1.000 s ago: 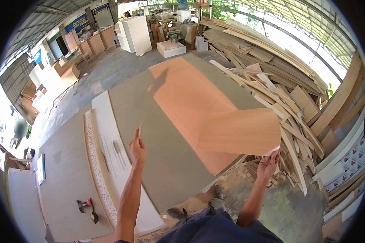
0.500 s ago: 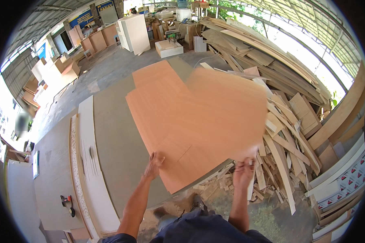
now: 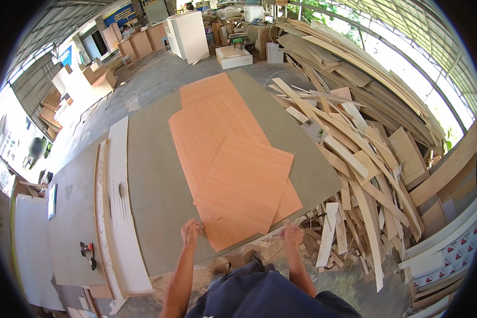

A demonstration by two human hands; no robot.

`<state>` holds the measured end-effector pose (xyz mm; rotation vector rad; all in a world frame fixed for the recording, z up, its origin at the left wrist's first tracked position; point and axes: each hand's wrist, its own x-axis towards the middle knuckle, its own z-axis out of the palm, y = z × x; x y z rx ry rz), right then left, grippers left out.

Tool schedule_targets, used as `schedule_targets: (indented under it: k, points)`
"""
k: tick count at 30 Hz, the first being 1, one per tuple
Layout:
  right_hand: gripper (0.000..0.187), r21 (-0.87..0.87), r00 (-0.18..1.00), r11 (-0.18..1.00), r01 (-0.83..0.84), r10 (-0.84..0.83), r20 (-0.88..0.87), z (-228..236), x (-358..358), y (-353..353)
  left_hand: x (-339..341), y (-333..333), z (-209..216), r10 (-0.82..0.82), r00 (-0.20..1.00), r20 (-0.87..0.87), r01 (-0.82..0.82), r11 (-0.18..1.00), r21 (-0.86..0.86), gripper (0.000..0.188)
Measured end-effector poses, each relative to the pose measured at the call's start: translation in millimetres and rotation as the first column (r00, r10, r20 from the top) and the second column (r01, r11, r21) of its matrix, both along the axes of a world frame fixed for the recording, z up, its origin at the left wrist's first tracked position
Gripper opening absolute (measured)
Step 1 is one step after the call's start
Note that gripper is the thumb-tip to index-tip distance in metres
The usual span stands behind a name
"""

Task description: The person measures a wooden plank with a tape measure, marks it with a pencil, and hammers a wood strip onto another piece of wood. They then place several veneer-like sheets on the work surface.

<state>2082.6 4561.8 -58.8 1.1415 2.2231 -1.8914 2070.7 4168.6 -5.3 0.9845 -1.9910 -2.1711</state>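
Sheets [image 3: 241, 183], orange, overlapping | left hand [image 3: 191, 231] beside | right hand [image 3: 292, 235] near

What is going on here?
A person in dark blue stands at a grey-green worktop with overlapping orange wood-grain sheets; a squarish sheet lies askew on top. The left hand is by their near-left edge, the right hand, blurred, near their near-right end. Neither grip is clear.

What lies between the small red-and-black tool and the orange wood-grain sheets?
In the head view, going left to right: a narrow speckled strip, a long white board, then a stretch of grey-green surface reaching the orange sheets.
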Motion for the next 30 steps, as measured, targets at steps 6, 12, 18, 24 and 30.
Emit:
schedule_targets:
  k: [6, 12, 18, 24, 30]
  points:
    - [0.046, -0.322, 0.845, 0.848, 0.422, -0.497, -0.2, -7.3, -51.6, 74.8, 25.1, -3.2, -3.1, -0.095, 0.995, -0.029, 0.096, 0.994, 0.054, 0.039]
    - [0.052, -0.303, 0.852, 0.896, 0.324, -0.415, -0.319, -27.4, -87.8, 96.6, 53.4, -1.3, -13.4, 0.007, 0.997, -0.073, 0.006, 0.985, 0.173, 0.032]
    - [0.049, -0.403, 0.864, 0.844, 0.352, -0.459, -0.206, -2.8, -75.6, 75.6, 132.5, -24.1, 8.1, 0.227, 0.974, -0.017, -0.224, 0.969, 0.106, 0.03]
    - [0.036, 0.295, 0.763, 0.706, 0.643, -0.559, -0.325, 14.0, -49.8, 50.8, 198.3, -58.8, 10.3, 0.457, 0.887, -0.065, -0.452, 0.889, 0.08, 0.026]
    - [0.028, 0.158, 0.885, 0.985, 0.066, 0.016, -0.465, 44.3, -23.0, -68.3, 263.8, -117.6, 24.9, 0.838, 0.546, 0.002, -0.836, 0.545, 0.063, 0.024]
